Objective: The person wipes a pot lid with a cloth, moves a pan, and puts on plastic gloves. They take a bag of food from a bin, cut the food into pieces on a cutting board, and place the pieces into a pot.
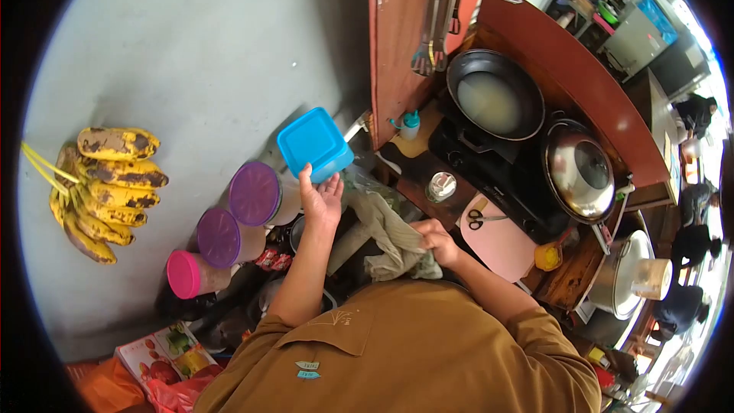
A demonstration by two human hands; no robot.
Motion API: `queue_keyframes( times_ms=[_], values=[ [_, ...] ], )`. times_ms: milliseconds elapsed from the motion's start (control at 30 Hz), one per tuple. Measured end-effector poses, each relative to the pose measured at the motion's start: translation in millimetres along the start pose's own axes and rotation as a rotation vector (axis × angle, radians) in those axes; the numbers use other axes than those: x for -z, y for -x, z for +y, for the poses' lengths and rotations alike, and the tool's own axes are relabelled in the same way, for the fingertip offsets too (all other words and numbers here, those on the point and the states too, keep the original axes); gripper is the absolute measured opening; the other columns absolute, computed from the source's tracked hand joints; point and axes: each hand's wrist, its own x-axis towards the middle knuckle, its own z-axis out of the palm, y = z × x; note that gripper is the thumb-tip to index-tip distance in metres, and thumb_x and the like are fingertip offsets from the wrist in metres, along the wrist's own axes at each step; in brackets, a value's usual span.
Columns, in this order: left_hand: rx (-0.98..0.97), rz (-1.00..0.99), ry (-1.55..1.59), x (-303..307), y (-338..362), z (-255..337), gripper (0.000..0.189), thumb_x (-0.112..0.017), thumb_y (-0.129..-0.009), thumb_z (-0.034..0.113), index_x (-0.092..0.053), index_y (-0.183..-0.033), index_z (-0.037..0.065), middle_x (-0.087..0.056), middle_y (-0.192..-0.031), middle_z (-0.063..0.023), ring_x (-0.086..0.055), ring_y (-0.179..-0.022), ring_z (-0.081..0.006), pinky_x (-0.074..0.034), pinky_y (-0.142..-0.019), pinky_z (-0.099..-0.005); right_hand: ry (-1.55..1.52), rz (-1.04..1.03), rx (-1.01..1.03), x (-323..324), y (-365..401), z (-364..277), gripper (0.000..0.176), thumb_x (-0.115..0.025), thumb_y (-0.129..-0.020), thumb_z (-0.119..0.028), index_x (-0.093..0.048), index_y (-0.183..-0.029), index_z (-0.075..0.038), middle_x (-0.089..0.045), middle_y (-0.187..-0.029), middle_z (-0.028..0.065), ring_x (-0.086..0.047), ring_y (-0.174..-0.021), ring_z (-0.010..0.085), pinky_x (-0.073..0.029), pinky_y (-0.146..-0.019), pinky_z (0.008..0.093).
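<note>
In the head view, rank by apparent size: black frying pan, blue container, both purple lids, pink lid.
1. Black frying pan
2. Blue container
3. Upper purple lid and lower purple lid: they look alike, so unranked
4. Pink lid

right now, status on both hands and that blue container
Left hand open, fingertips on blue container. Right hand gripping cloth. Purple-lidded jars crowd beside the container.

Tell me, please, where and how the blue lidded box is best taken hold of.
Probably by its lower edge, coming from below: the blue box is tilted, its square lid facing the camera, and the left hand touches that edge. Pinching lid and underside there would suit its flat shape. The purple-lidded jar stands close beside it, so that side looks crowded.
</note>
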Motion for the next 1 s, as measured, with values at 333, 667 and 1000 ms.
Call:
queue_keyframes(
  times_ms=[333, 667, 1000],
  values=[
    [-0.126, 0.095, 0.108, 16.4, -60.9, -26.1, 0.087, -0.067, -0.077, 0.061, -0.036, -0.144, 0.014, -0.044, -0.139, -0.0048, -0.049, -0.122, -0.0290, -0.024, -0.114, -0.0427, -0.095, 0.345, 0.165, 1.4, 128.9, -28.8, 0.038, -0.056, -0.058, -0.022, -0.064, -0.074, 0.011, -0.067, -0.090, 0.0189, -0.057, -0.083, 0.0242, -0.045, -0.079, 0.0326],
    [-0.156, 0.094, -0.162, 36.4, -0.4, -61.2, 0.096, -0.058, -0.084, 0.067, -0.019, -0.154, 0.014, -0.027, -0.156, -0.0115, -0.043, -0.134, -0.0305, -0.023, -0.116, -0.0419, -0.071, 0.398, 0.316, -7.0, 269.5, -54.8, 0.034, -0.056, -0.063, -0.012, -0.069, -0.086, 0.010, -0.068, -0.102, 0.0162, -0.060, -0.093, 0.0236, -0.046, -0.086, 0.0303],
    [-0.312, -2.117, -1.241, -91.5, 310.7, -282.9, 0.077, -0.083, -0.070, 0.022, -0.050, -0.137, 0.005, -0.060, -0.129, -0.0177, -0.058, -0.120, -0.0295, -0.044, -0.102, -0.0372, -0.189, 0.541, 0.442, -21.0, 418.6, -83.9, 0.032, -0.063, -0.067, -0.017, -0.071, -0.084, 0.009, -0.069, -0.100, 0.0211, -0.064, -0.092, 0.0278, -0.048, -0.087, 0.0345]
  ],
)
